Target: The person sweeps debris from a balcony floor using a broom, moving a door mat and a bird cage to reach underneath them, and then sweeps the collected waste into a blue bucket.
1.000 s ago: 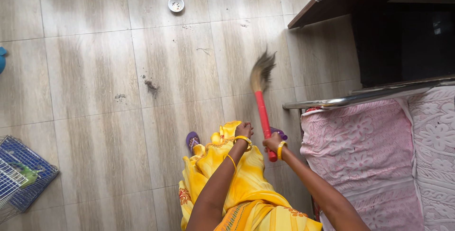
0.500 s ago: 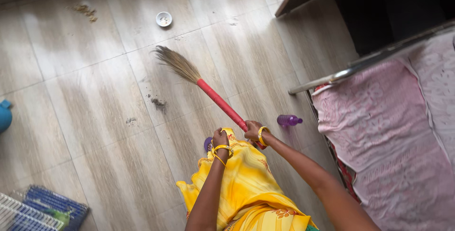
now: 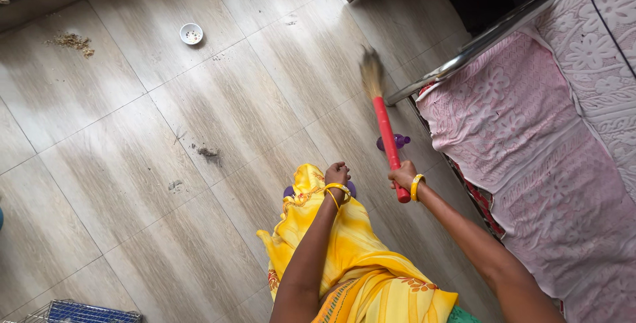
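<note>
Since half a second ago the broom (image 3: 383, 124) has swung from the left back toward the bed (image 3: 530, 131), bristles blurred over the tiled floor (image 3: 132, 151). The right hand (image 3: 402, 175) is closed around its red handle; the left hand (image 3: 336, 174) bunches the yellow garment (image 3: 331, 243). A purple bottle (image 3: 399, 141) lies just beside the handle.

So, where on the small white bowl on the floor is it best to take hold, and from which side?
Probably at the rim of the small white bowl, coming straight down from above. It stands upright and open on the tiled floor, with bare floor all round and small bits inside, so pinching the edge and keeping it level seems safest.
</note>
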